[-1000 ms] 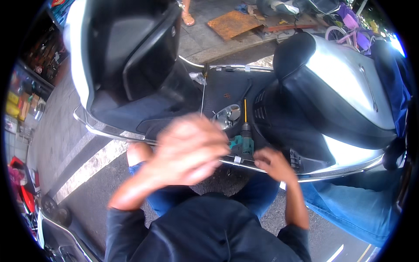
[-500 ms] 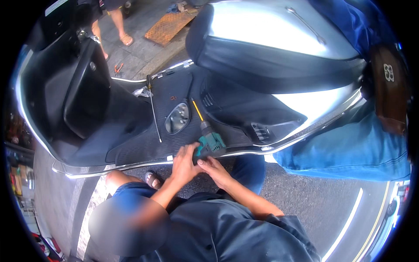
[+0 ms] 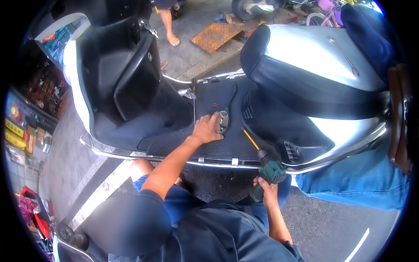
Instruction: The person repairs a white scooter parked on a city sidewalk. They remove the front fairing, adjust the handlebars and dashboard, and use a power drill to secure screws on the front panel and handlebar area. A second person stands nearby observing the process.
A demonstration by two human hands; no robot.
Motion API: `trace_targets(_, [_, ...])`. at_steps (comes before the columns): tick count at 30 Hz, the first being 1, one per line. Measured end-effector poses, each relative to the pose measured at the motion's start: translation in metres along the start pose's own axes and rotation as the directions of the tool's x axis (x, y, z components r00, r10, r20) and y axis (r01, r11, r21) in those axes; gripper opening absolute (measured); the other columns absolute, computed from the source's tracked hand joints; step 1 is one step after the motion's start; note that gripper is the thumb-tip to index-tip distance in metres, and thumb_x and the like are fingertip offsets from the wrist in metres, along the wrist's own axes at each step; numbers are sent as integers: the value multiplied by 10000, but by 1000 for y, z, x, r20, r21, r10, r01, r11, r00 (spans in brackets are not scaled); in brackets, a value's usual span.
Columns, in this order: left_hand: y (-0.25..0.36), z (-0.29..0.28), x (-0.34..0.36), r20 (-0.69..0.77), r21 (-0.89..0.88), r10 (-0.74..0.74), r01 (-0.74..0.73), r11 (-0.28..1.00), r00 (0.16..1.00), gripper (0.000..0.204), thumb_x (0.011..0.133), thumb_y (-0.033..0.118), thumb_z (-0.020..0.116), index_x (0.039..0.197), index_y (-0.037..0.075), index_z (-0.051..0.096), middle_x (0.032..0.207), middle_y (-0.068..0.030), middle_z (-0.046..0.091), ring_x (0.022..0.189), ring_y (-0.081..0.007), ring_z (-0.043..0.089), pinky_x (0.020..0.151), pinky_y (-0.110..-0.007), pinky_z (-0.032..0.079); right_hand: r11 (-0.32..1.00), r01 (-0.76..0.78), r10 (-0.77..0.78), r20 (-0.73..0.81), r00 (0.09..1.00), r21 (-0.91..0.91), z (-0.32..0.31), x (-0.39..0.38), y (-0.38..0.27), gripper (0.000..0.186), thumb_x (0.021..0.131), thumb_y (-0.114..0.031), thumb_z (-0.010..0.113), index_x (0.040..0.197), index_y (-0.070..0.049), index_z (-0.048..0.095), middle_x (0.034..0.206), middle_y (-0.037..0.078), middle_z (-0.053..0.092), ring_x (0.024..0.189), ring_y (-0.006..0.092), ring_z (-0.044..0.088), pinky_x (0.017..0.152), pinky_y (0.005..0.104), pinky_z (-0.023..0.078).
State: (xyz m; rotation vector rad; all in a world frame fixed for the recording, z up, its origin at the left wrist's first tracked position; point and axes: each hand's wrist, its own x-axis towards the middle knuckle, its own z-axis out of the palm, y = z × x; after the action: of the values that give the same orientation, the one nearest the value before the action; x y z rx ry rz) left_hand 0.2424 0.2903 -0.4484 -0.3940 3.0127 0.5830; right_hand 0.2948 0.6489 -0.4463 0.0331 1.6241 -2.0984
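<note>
A silver and black scooter (image 3: 305, 65) stands side-on in front of me. My left hand (image 3: 208, 128) reaches onto its black ribbed floor mat (image 3: 209, 144), fingers spread beside a round metal cap (image 3: 224, 121). My right hand (image 3: 265, 191) grips a green cordless drill (image 3: 270, 170) below the chrome floor rail (image 3: 235, 162). The drill's long yellow bit (image 3: 251, 139) points up and left toward the mat. Two small rusty fasteners (image 3: 215, 105) lie on the mat above my left hand.
Another person in blue jeans (image 3: 362, 183) stands close at the right, against the scooter. A bare foot in a sandal (image 3: 172, 40) and a rusty metal grate (image 3: 216, 36) are on the pavement beyond. Shop shelves (image 3: 26, 126) line the left edge.
My left hand has left the drill and reached forward onto the floor mat by the round cap. The right hand now holds the drill alone, lower and further right.
</note>
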Motion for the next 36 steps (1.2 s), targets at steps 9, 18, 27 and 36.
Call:
trace_targets(9, [-78, -63, 56, -44, 150, 286, -277, 949, 957, 955, 607, 280, 819, 1455, 149, 401, 1217, -183, 515, 1160, -391, 506, 956, -474, 444, 992, -125, 127, -104, 986, 33, -9, -7, 4, 238, 889, -118, 677, 1076, 7, 600, 873, 118, 689, 747, 181, 667, 710, 319, 549])
trace_targets(18, [-78, -53, 50, -26, 256, 272, -256, 932, 962, 905, 673, 208, 819, 1482, 147, 419, 1480, -229, 418, 1371, -402, 400, 1134, -459, 346, 994, -109, 111, -90, 990, 32, -18, 0, -2, 252, 888, -119, 676, 1093, 15, 620, 906, 83, 670, 737, 160, 662, 684, 316, 547])
trace_targets(27, [198, 0, -7, -296, -296, 611, -679, 672, 734, 261, 854, 137, 679, 1112, 95, 690, 943, -150, 730, 848, -329, 712, 756, -435, 572, 998, 47, -49, -62, 997, -33, -29, -4, 12, 262, 891, -45, 671, 1144, 8, 627, 951, 31, 657, 821, 116, 646, 728, 284, 539])
trace_targets(36, [283, 68, 17, -49, -75, 507, -510, 857, 860, 219, 852, 210, 649, 1053, 168, 724, 755, -146, 713, 711, -318, 715, 663, -448, 567, 970, 50, -59, -30, 998, -240, -48, -44, 18, 378, 814, -154, 745, 1161, -24, 671, 1031, 37, 691, 924, 116, 617, 860, 311, 506])
